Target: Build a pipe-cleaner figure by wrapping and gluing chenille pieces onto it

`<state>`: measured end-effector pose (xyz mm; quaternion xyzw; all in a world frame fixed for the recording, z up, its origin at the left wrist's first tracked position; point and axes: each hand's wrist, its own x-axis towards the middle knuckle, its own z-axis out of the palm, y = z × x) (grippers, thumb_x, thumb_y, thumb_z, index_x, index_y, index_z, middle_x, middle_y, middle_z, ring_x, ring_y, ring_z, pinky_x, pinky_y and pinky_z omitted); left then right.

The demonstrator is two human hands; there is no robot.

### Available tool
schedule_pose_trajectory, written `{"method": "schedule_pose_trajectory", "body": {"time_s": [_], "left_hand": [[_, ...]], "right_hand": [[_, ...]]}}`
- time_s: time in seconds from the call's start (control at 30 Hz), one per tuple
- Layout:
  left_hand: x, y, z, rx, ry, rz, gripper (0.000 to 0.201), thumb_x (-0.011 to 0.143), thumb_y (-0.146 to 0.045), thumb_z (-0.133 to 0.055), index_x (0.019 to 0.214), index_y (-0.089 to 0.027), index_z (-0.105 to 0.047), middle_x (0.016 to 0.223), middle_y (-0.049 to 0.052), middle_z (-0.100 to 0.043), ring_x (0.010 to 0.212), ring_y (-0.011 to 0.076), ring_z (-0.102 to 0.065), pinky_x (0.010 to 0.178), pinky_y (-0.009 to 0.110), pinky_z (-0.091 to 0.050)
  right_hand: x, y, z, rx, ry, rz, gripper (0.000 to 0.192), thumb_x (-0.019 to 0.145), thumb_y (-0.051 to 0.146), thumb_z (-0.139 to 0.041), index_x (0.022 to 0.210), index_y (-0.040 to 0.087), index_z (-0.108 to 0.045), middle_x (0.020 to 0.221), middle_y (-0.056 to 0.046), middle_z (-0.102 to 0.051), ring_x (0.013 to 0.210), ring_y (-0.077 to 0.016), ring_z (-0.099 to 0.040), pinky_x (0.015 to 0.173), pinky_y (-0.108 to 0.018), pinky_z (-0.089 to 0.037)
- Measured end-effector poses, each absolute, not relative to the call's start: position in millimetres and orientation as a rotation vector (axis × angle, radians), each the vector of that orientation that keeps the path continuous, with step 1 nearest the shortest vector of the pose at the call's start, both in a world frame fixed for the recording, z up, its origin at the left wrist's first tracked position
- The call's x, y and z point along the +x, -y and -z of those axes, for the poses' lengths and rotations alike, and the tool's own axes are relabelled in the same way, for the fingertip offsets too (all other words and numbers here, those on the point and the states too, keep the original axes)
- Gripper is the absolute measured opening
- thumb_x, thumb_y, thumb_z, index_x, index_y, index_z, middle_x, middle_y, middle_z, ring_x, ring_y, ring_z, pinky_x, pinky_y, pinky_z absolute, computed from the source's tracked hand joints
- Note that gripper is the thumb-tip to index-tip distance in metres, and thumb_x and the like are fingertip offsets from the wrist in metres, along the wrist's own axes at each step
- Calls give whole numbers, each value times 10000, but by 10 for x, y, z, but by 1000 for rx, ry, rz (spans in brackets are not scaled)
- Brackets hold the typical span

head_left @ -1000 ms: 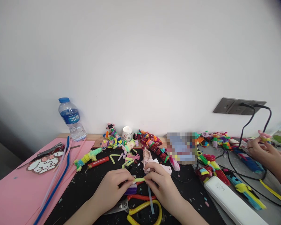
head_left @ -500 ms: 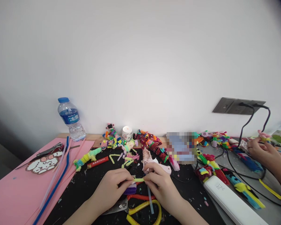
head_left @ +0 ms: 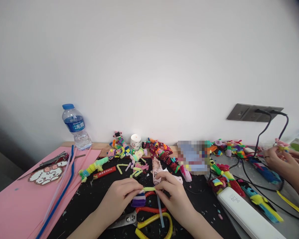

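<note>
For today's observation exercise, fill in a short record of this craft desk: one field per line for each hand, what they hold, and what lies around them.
left hand: pinches the left end of the yellow-green pipe cleaner
right hand: pinches its right end
below the hands: purple pipe cleaner coil, scissors with yellow and red handles
left side: pink sheet, water bottle
back edge: pipe cleaner figures
right side: white power bank, another person's hands

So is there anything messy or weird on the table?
Yes. Tiny snipped bits are scattered over the black mat, and scissors lie open right under the left hand and right hand pinching a green pipe cleaner.
</note>
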<state>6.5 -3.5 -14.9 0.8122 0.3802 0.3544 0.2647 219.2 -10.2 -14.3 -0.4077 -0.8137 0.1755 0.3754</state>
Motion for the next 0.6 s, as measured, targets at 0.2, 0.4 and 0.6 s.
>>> {"method": "schedule_pose_trajectory", "body": {"time_s": [0.2, 0.4, 0.6], "left_hand": [[55, 34, 152, 2213, -1022, -967, 195, 860, -158, -484, 851, -203, -673, 805, 14, -668, 733, 137, -608, 673, 198, -468], [54, 26, 155, 2208, -1038, -978, 190, 856, -150, -489, 847, -203, -672, 802, 9, -669, 734, 136, -609, 680, 194, -466], [68, 38, 137, 2200, -1039, -956, 186, 855, -140, -491, 838, -194, -668, 805, 8, -666, 738, 132, -608, 684, 189, -455]], "right_hand": [[2188, 101, 124, -1039, 2067, -434, 148, 765, 75, -550, 798, 201, -621, 975, -61, -563, 871, -171, -566, 759, -283, -477], [2187, 97, 126, -1041, 2064, -440, 144, 773, 73, -559, 812, 193, -627, 980, -62, -554, 802, -151, -565, 738, -274, -477], [2184, 105, 134, -1033, 2087, -445, 151, 819, 98, -512, 799, 199, -622, 988, -62, -538, 828, -161, -548, 743, -280, -466]]}}
